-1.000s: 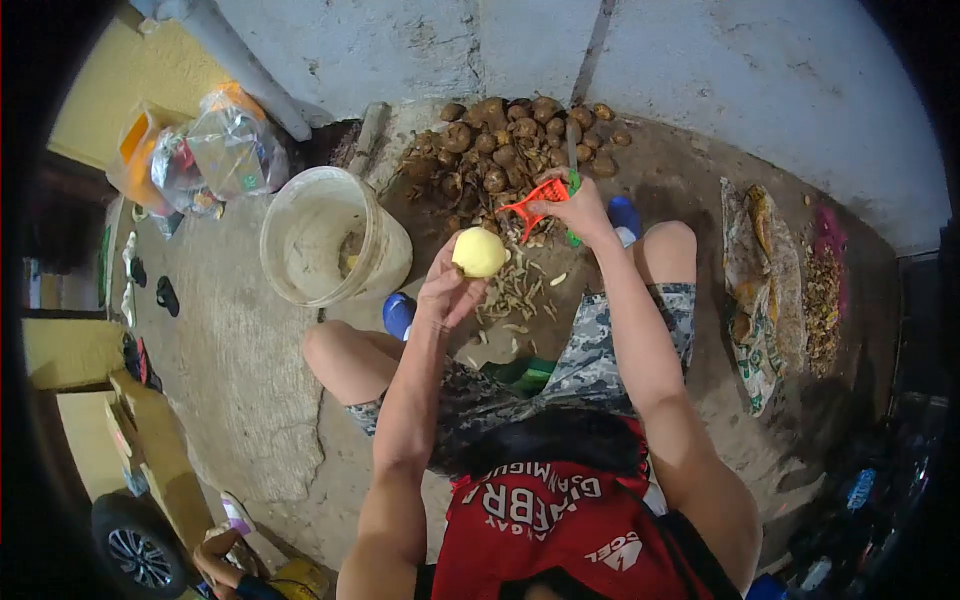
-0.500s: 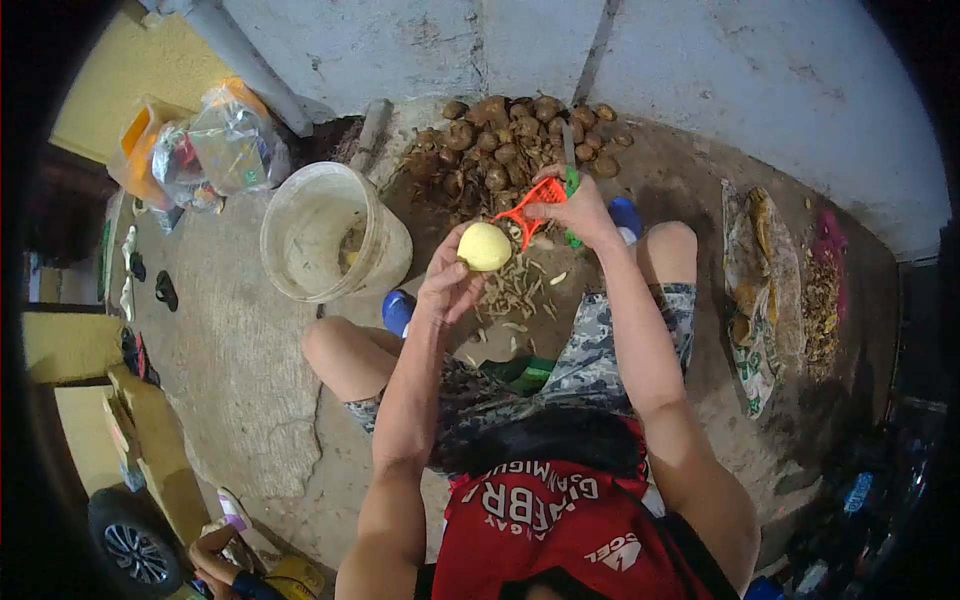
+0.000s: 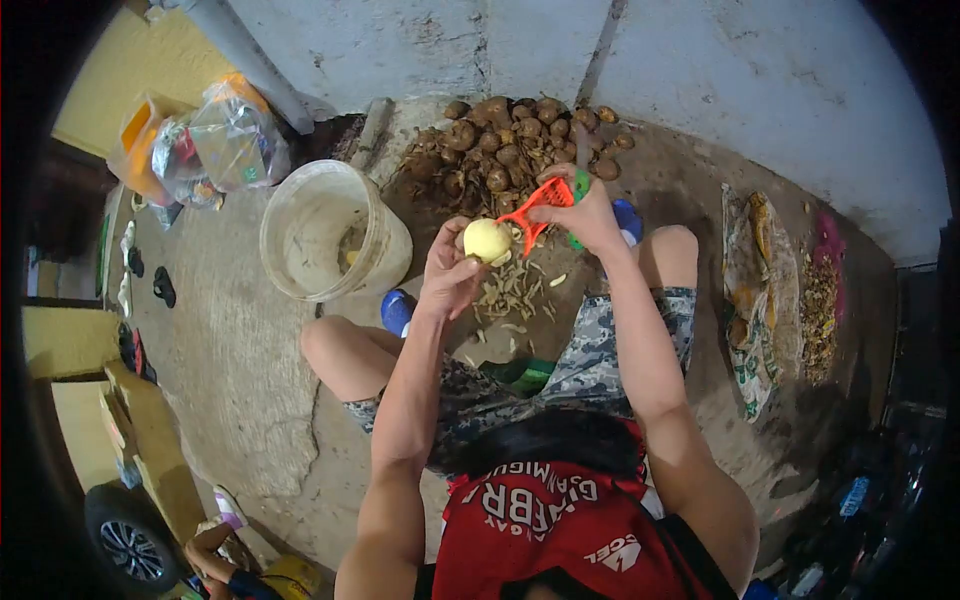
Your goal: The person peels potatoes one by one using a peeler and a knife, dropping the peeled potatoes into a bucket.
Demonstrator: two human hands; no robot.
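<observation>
My left hand (image 3: pixel 449 272) is closed around a peeled, round, pale-yellow fruit or root (image 3: pixel 487 240); which kind it is I cannot tell. In my right hand (image 3: pixel 583 217) is an orange peeler (image 3: pixel 545 207), its working end touching or very near the right side of the peeled piece. A knife with a green handle (image 3: pixel 581 186) is also at my right hand, its grey blade blurred and pointing toward the wall. Thin pale peelings (image 3: pixel 513 293) lie scattered on the ground below my hands.
Brown unpeeled round pieces (image 3: pixel 497 150) are heaped with dark peelings near the wall. A whitish bucket (image 3: pixel 385 245) stands left of my knees. Filled plastic bags (image 3: pixel 235 145) sit farther left. To the right lies a flattened printed sack (image 3: pixel 757 300). A person's arm (image 3: pixel 212 545) shows at lower left.
The peeled piece has turned slightly in my left hand and shifted a little. My right hand has moved slightly, bringing the peeler against or close to it, and the knife blade has swung a little.
</observation>
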